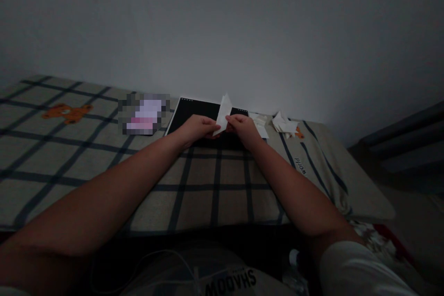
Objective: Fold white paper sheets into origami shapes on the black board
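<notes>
Near the back edge of the checked cloth, left of its middle, pixelation blurs a screen past reading. The folded white paper hides part of the left hand's fingers, and both hands cover some of the black board. The right hand partly hides white sheets; toward the right back corner, crumpled paper overlaps an orange patch. The picture's left edge cuts off the cloth; its bottom edge crops a garment bearing print too small to read
</notes>
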Demonstrator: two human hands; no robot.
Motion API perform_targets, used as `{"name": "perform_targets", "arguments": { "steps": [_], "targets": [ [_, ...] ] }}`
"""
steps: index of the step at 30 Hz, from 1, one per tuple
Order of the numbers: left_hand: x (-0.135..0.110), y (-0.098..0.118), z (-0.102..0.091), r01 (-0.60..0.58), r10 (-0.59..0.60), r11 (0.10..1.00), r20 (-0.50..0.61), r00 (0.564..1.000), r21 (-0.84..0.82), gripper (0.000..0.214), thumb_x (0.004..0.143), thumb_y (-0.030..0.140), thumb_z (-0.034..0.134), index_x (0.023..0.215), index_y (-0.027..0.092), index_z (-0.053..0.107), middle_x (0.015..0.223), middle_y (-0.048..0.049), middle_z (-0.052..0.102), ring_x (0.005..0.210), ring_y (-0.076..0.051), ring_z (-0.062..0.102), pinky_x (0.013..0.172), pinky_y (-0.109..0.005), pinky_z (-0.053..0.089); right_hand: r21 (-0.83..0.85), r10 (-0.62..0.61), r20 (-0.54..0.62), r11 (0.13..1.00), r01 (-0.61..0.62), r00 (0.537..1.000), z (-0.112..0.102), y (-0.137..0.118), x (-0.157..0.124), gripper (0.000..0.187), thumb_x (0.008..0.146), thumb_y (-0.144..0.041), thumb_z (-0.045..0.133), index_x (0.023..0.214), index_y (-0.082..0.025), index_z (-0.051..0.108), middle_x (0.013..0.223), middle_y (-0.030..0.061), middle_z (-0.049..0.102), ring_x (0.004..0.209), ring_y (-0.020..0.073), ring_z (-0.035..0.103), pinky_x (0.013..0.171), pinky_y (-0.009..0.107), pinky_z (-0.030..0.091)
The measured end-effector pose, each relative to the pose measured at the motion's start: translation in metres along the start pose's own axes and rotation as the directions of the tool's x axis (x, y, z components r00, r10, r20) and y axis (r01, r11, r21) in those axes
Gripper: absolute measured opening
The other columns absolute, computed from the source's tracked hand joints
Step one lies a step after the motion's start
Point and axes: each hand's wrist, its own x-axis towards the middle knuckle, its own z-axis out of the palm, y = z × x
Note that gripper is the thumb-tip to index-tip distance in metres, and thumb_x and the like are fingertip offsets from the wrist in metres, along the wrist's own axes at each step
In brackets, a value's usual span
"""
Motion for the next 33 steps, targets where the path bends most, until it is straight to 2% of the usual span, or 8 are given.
{"name": "perform_targets", "arguments": {
  "steps": [4, 6, 12, 16, 19, 25, 28, 33],
  "targets": [
    [0.0011, 0.0002, -0.0030, -0.030, 0.027, 0.998, -0.049, 0.998, -0.051, 0.023, 0.069, 0.037, 0.081, 0.080, 0.017, 0.077, 0.082, -0.0067, 0.075, 0.077, -0.017, 0.068, 0.079, -0.035, 0.057, -0.153, -0.103, 0.056, 0.982, 0.111, 0.993, -0.0031, 0.0004, 0.0003, 0.033, 0.080, -0.050, 0.069, 0.067, -0.020, 0.067, 0.063, 0.0006, 0.064, 0.062, 0.0138, 0.058, 0.065, 0.029, 0.047],
    [0.0019, -0.0003, -0.0046, -0.065, 0.060, 0.994, -0.063, 0.996, -0.083, 0.029, 0.068, 0.041, 0.082, 0.084, 0.017, 0.078, 0.085, -0.0068, 0.076, 0.080, -0.017, 0.069, 0.081, -0.034, 0.057, -0.182, -0.106, 0.069, 0.976, 0.117, 0.992, -0.0025, -0.0001, -0.0005, 0.032, 0.079, -0.050, 0.070, 0.069, -0.020, 0.069, 0.064, 0.0008, 0.066, 0.062, 0.0142, 0.059, 0.065, 0.029, 0.047],
    [0.0028, -0.0024, -0.0038, -0.152, 0.147, 0.988, -0.181, 0.972, -0.014, 0.028, 0.069, 0.041, 0.081, 0.082, 0.017, 0.077, 0.083, -0.0053, 0.076, 0.076, -0.015, 0.066, 0.078, -0.031, 0.055, -0.027, 0.027, 0.158, 0.999, -0.023, 0.987, 0.0014, -0.0014, -0.0038, 0.030, 0.071, -0.048, 0.078, 0.077, -0.019, 0.072, 0.070, 0.0019, 0.069, 0.066, 0.0151, 0.063, 0.068, 0.031, 0.051],
    [0.0047, -0.0039, -0.0019, -0.160, 0.161, 0.987, -0.233, 0.959, 0.024, 0.029, 0.069, 0.042, 0.081, 0.082, 0.017, 0.077, 0.081, -0.0049, 0.075, 0.072, -0.015, 0.065, 0.073, -0.030, 0.054, -0.033, 0.024, 0.164, 0.999, -0.019, 0.986, 0.0012, -0.0004, -0.0027, 0.027, 0.070, -0.044, 0.079, 0.078, -0.019, 0.072, 0.072, 0.0017, 0.070, 0.066, 0.0142, 0.063, 0.068, 0.030, 0.051],
    [0.0054, -0.0042, -0.0013, -0.156, 0.146, 0.987, -0.242, 0.959, -0.023, 0.028, 0.068, 0.041, 0.083, 0.081, 0.017, 0.077, 0.081, -0.0046, 0.075, 0.073, -0.015, 0.065, 0.073, -0.030, 0.055, -0.034, 0.013, 0.146, 0.999, -0.008, 0.989, 0.0021, 0.0001, -0.0018, 0.024, 0.071, -0.040, 0.078, 0.079, -0.019, 0.072, 0.074, 0.0012, 0.070, 0.066, 0.0133, 0.062, 0.068, 0.029, 0.051],
    [0.0042, -0.0029, -0.0003, -0.193, 0.169, 0.979, -0.263, 0.950, -0.067, 0.029, 0.065, 0.041, 0.084, 0.080, 0.017, 0.077, 0.083, -0.0047, 0.076, 0.077, -0.016, 0.067, 0.077, -0.031, 0.056, 0.042, 0.121, 0.184, 0.990, -0.131, 0.975, 0.0049, 0.0003, -0.0029, 0.024, 0.071, -0.037, 0.080, 0.080, -0.018, 0.069, 0.075, 0.0015, 0.069, 0.068, 0.0128, 0.063, 0.070, 0.028, 0.053],
    [0.0052, -0.0031, -0.0003, -0.182, 0.147, 0.977, -0.262, 0.954, -0.114, 0.031, 0.064, 0.041, 0.086, 0.080, 0.016, 0.076, 0.082, -0.0049, 0.075, 0.078, -0.016, 0.067, 0.078, -0.033, 0.057, 0.032, 0.109, 0.178, 0.993, -0.116, 0.978, 0.0048, 0.0007, -0.0020, 0.023, 0.070, -0.035, 0.080, 0.077, -0.018, 0.067, 0.072, 0.0000, 0.068, 0.066, 0.0120, 0.062, 0.068, 0.027, 0.052],
    [0.0073, -0.0038, -0.0016, -0.146, 0.089, 0.969, -0.269, 0.959, -0.198, 0.021, 0.068, 0.030, 0.084, 0.079, 0.015, 0.075, 0.080, -0.0050, 0.075, 0.073, -0.014, 0.068, 0.076, -0.031, 0.057, 0.044, 0.077, 0.238, 0.995, -0.090, 0.968, 0.0036, -0.0021, -0.0017, 0.020, 0.069, -0.029, 0.079, 0.081, -0.019, 0.067, 0.076, -0.0006, 0.069, 0.070, 0.0123, 0.062, 0.070, 0.027, 0.051]
  ]
}}
